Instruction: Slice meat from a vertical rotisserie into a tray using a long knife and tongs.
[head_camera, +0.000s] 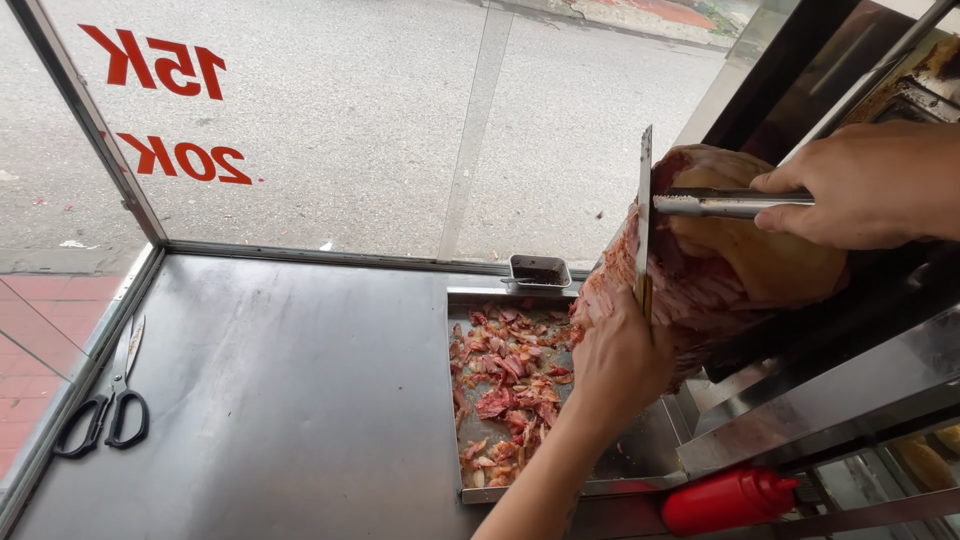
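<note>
Knife (645, 215) in left hand (622, 360) hugs meat's (720, 260) edge.

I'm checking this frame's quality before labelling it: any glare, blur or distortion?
Head view: even daylight, soft shadows; dull sheen on the steel counter; knife and tongs sharp, no motion blur; glass pane free of glare; edges bow slightly.

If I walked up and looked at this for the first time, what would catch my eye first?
Probably the big cone of meat at the right, with the left hand running a long knife up its side while the right hand presses metal tongs against it. Next, the steel tray of reddish meat shavings below it, mid-counter.
</note>
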